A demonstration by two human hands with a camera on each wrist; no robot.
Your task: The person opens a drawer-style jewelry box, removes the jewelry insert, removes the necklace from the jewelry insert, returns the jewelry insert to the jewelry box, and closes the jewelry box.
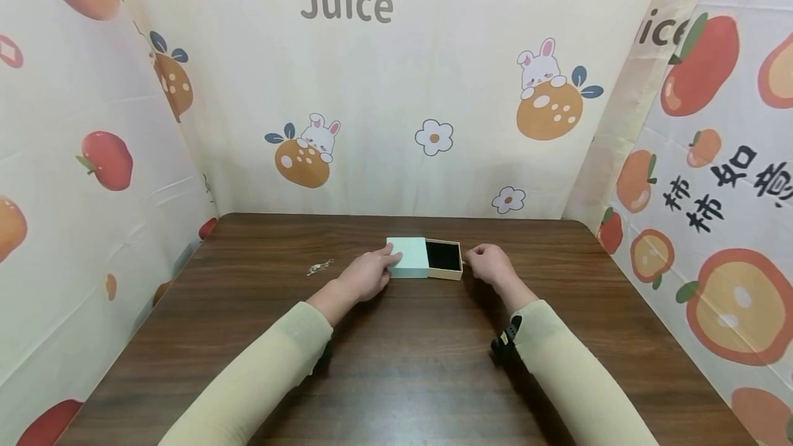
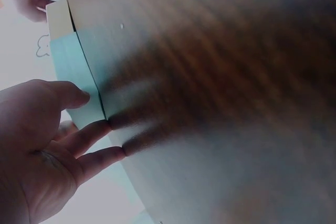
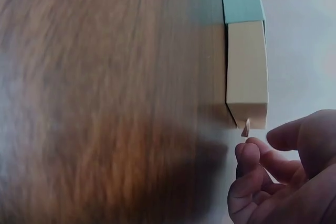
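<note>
A small drawer-style gift box lies on the table, its mint-green sleeve (image 1: 409, 260) at the left and its cream drawer (image 1: 445, 274) slid partly out to the right, showing a black lining. My left hand (image 1: 365, 274) holds the sleeve at its left end; in the left wrist view the thumb (image 2: 73, 96) lies on its side. A short ribbon tab (image 3: 245, 128) sticks out of the drawer's end. Just beside that tab is my right hand (image 1: 492, 266), fingers curled, with a gap between thumb (image 3: 286, 136) and forefinger.
A thin silvery chain (image 1: 319, 267) lies on the brown wooden table (image 1: 396, 377), left of the box. Printed fruit curtains (image 1: 384, 88) enclose the table at the back and both sides. A black device (image 1: 506, 336) is strapped to the right wrist.
</note>
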